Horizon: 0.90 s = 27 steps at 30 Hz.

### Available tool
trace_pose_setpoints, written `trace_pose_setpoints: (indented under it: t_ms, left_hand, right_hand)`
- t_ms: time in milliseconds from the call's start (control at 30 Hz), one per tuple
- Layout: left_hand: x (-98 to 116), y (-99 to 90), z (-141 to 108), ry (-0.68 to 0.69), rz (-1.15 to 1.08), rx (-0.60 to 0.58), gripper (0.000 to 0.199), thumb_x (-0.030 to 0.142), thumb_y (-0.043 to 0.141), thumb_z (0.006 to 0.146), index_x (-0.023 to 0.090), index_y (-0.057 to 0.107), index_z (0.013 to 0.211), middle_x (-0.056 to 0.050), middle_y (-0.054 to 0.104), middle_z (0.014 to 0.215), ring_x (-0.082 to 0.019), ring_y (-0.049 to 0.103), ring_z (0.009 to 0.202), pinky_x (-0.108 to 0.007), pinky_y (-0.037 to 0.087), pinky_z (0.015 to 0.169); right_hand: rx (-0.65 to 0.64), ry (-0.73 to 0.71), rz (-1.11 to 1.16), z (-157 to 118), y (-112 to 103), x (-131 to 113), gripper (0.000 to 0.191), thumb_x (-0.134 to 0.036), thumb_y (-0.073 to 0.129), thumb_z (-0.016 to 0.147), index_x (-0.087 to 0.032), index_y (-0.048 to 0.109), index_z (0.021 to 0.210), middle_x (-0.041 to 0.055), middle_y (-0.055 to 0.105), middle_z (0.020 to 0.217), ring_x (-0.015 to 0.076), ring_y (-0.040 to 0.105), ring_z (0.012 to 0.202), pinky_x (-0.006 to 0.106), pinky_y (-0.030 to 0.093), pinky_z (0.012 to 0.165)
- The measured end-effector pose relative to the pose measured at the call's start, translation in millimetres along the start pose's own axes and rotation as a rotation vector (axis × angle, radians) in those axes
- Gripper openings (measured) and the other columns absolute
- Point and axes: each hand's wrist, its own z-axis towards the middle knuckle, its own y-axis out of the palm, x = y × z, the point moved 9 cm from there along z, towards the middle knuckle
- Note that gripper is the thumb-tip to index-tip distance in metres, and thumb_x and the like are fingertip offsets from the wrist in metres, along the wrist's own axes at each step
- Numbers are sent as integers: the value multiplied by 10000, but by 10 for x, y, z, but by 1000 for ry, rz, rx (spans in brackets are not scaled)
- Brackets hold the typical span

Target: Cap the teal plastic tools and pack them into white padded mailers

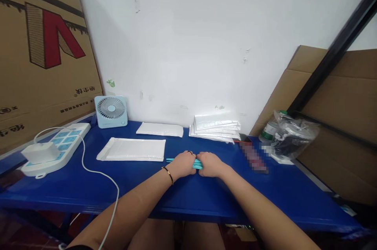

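The turquoise bundle (pixel 198 165) is running left to right over the blue table (pixel 203 201), its slim ends pointing left beyond the left hand (pixel 184 163), which is clasping it close beside the gripping right hand (pixel 210 164).

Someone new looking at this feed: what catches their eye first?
Probably the turquoise bundle held in the left hand and right hand, near the middle of the blue table. Next, the large cardboard box with a red mark at far left, then the pale-blue fan by the wall.
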Motion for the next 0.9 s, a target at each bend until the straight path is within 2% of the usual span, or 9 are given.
trace_pose_setpoints:
  t_ms: [133,267,367,433,600,700,800,833,900]
  left_hand:
    - [-28,-119,9,-106,-79,91,268,239,587,687,145,578,937,-108,656,879,-264,625,817,-342,468,717]
    - [-35,-420,43,-161,-442,342,185,258,529,774,175,543,938,-42,650,816,-203,625,750,-276,442,638]
    - [-5,-618,41,-116,-721,543,110,259,503,812,177,541,875,-12,633,807,-151,603,727,-243,434,643]
    - [-2,-615,44,-114,-852,588,115,271,504,820,178,546,874,6,622,756,-133,587,673,-240,436,633]
    - [-15,-305,62,-137,-1067,519,138,280,587,762,163,580,833,-16,648,749,-160,606,707,-282,474,678]
    - [-24,-131,71,-160,-1190,419,156,304,612,742,150,595,759,-42,656,737,-169,615,713,-293,485,683]
    - [-8,-67,66,-193,-1255,300,277,379,576,780,153,551,623,-13,577,545,-120,542,518,-258,451,557]
    - [1,-74,59,-199,-1270,279,289,385,586,774,157,529,607,11,529,493,-100,496,465,-242,422,509]
    - [49,-77,52,-198,-1358,218,249,356,648,726,165,510,647,62,447,450,-66,408,402,-215,371,448]
  right_hand:
    - [-5,35,-172,-67,-336,-10,307,-228,608,659,-159,605,958,122,677,863,286,639,766,342,402,654]
    - [192,-27,-231,-229,-1214,-82,311,-351,663,672,-178,630,929,86,667,860,274,622,799,389,366,778]
    - [380,-47,-56,-368,-1802,-124,449,-548,533,792,-218,599,1090,68,641,1008,218,600,816,321,370,715]
    - [425,-64,67,-374,-1920,-176,418,-550,424,870,-226,623,1045,55,635,1006,190,585,808,281,366,660]
    - [349,-154,317,-169,-1517,-327,448,-453,347,941,-172,662,793,55,616,744,169,563,718,278,384,658]
    - [403,-199,699,-128,-1279,-180,357,-475,431,904,-219,636,1044,65,641,937,206,586,897,326,430,784]
    - [555,-226,1240,-172,-1056,151,619,-482,614,786,-291,407,1338,84,532,1248,245,496,1161,393,404,936]
    - [529,-247,1374,-162,-932,197,736,-463,691,718,-302,370,1361,85,503,1291,255,478,1189,408,391,960]
    - [300,-258,1537,-89,-599,122,817,-370,793,606,-281,422,1329,89,544,1252,277,519,1145,443,397,958]
